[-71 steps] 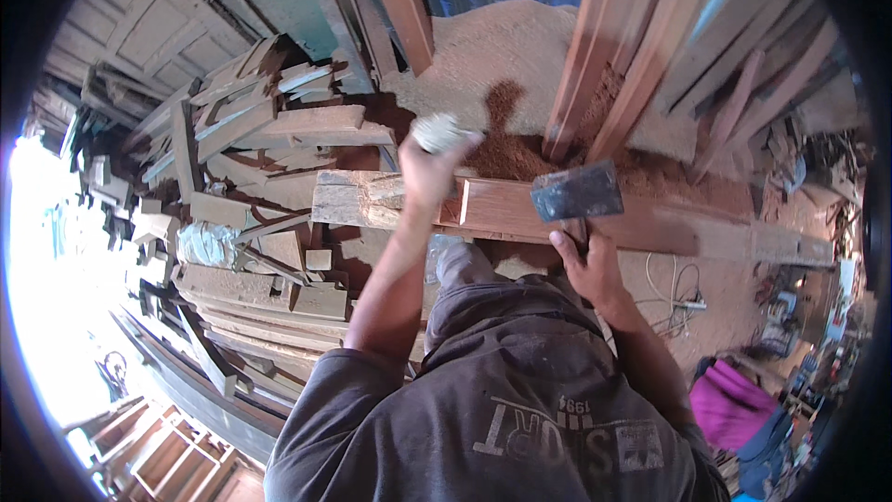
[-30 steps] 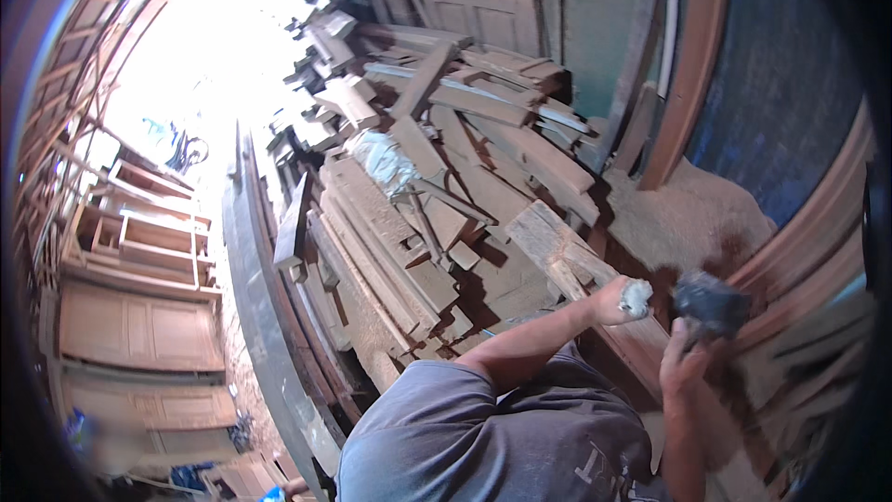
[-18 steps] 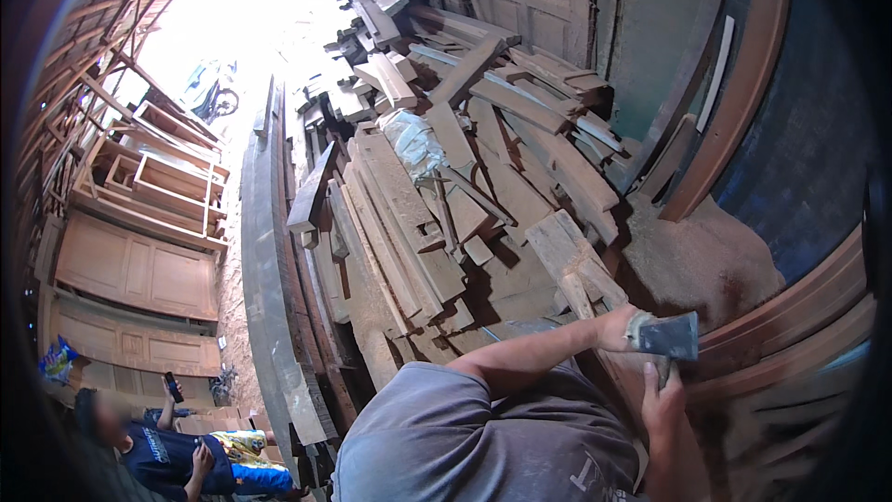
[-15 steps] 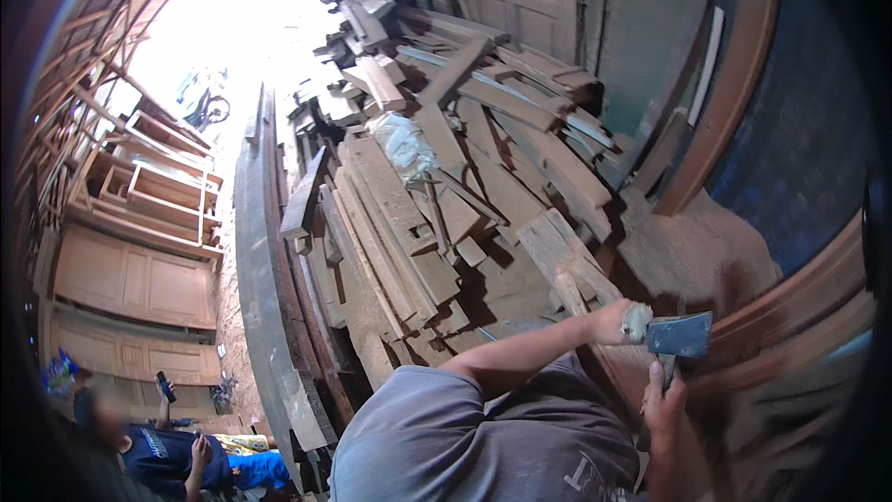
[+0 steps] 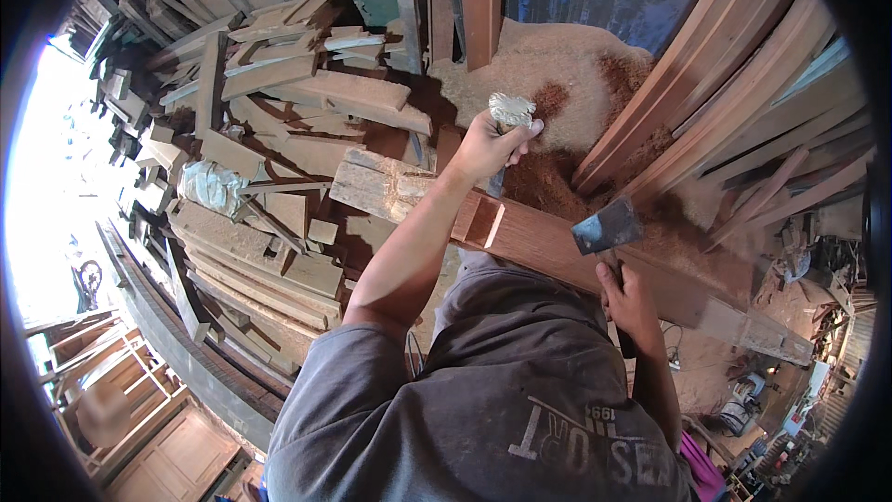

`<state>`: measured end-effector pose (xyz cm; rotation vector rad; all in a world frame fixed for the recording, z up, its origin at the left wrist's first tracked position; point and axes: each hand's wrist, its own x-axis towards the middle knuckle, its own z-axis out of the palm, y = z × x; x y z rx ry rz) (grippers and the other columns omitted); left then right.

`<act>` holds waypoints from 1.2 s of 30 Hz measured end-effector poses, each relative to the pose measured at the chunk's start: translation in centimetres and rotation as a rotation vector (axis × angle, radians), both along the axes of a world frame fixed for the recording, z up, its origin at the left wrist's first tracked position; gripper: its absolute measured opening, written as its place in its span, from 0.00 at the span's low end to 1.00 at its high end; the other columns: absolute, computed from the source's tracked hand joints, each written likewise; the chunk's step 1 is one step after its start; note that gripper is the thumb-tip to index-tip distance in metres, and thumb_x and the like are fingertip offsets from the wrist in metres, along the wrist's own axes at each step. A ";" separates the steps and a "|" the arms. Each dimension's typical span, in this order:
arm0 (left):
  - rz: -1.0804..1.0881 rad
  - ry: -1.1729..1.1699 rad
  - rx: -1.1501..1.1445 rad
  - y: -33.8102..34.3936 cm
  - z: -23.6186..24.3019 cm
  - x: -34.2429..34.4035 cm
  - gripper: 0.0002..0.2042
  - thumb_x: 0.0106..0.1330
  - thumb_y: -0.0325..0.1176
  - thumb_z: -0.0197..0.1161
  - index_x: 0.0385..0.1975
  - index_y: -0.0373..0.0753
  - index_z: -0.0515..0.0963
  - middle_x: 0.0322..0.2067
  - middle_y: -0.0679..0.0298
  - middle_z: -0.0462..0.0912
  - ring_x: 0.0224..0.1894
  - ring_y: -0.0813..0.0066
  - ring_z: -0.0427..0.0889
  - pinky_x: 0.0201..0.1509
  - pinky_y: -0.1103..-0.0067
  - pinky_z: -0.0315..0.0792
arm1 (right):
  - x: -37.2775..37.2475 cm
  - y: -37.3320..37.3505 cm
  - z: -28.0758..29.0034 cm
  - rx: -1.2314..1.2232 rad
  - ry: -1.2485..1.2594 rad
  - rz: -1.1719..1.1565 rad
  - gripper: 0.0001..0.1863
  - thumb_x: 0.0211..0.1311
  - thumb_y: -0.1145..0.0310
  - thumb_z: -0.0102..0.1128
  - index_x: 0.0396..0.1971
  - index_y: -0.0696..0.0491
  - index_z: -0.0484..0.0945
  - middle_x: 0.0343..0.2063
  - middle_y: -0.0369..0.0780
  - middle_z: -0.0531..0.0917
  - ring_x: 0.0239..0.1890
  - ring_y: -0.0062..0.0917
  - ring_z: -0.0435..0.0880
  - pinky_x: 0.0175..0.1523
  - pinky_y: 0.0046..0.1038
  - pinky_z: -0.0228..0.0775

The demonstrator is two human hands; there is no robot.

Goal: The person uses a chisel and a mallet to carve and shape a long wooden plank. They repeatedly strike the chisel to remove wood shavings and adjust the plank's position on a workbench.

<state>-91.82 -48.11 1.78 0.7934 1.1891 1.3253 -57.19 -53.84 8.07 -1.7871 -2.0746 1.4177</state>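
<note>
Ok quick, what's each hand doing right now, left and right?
Left hand: closed around the chisel, its tip on the wooden beam.
Right hand: closed on the hammer handle.

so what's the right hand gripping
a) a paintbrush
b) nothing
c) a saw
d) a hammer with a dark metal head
d: the right hand grips the handle of a hammer, its dark metal head raised over the wooden beam; the left hand holds a chisel.
</note>
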 end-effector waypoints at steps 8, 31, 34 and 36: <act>0.091 0.224 0.003 1.0 -2.0 1.1 0.11 0.70 0.38 0.70 0.33 0.38 0.79 0.22 0.77 0.75 0.23 0.90 0.70 0.25 0.82 0.66 | 1.0 2.5 -0.9 -0.097 -0.079 0.011 0.30 0.74 0.43 0.57 0.34 0.61 0.78 0.16 0.40 0.79 0.19 0.27 0.81 0.29 0.33 0.72; 0.207 0.402 0.022 1.4 -5.2 1.4 0.13 0.68 0.32 0.68 0.51 0.38 0.83 0.49 0.58 0.88 0.54 0.68 0.85 0.61 0.69 0.77 | -13.0 18.5 3.2 -0.041 0.319 0.171 0.23 0.78 0.46 0.52 0.39 0.53 0.77 0.15 0.29 0.68 0.15 0.14 0.67 0.19 0.21 0.59; 0.165 0.483 -0.103 2.2 -4.9 2.1 0.14 0.60 0.33 0.70 0.44 0.38 0.84 0.43 0.53 0.88 0.47 0.63 0.87 0.57 0.70 0.79 | -16.9 18.2 4.2 0.072 0.286 0.069 0.25 0.79 0.44 0.48 0.38 0.54 0.75 0.16 0.31 0.68 0.15 0.15 0.68 0.18 0.21 0.59; 0.185 0.448 -0.033 3.7 -8.0 2.6 0.13 0.56 0.33 0.70 0.41 0.36 0.84 0.42 0.48 0.87 0.47 0.57 0.87 0.54 0.66 0.79 | -17.2 18.5 0.6 0.004 0.213 0.111 0.27 0.79 0.43 0.46 0.37 0.55 0.75 0.15 0.32 0.69 0.13 0.17 0.69 0.18 0.23 0.61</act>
